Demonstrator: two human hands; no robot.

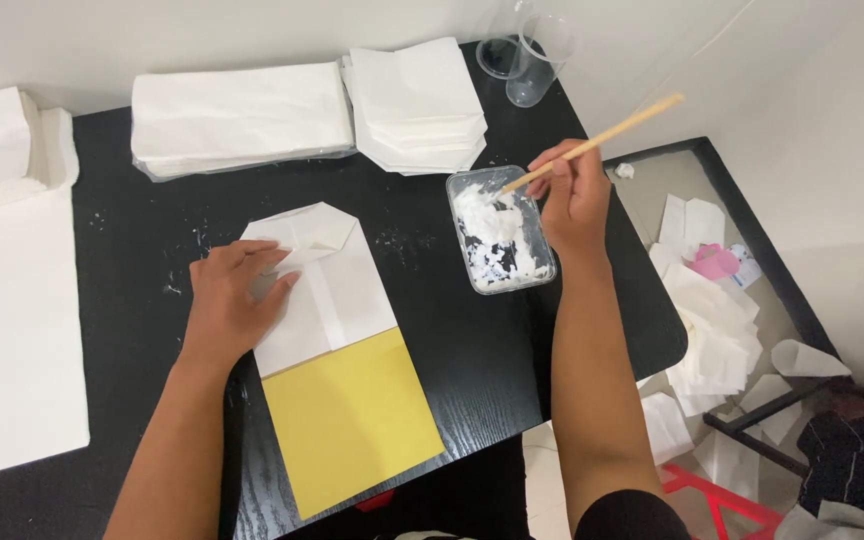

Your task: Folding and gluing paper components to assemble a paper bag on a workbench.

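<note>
My left hand lies flat on a folded white paper bag that rests on a yellow sheet on the black table. My right hand grips a wooden stick whose tip dips into a clear plastic tray of white paste. The tray stands to the right of the bag, just beside my right hand.
Stacks of white paper bags lie at the table's back. Clear plastic cups stand at the back right. More white paper lies at the left. A lower side table and the floor at right hold scattered white paper pieces.
</note>
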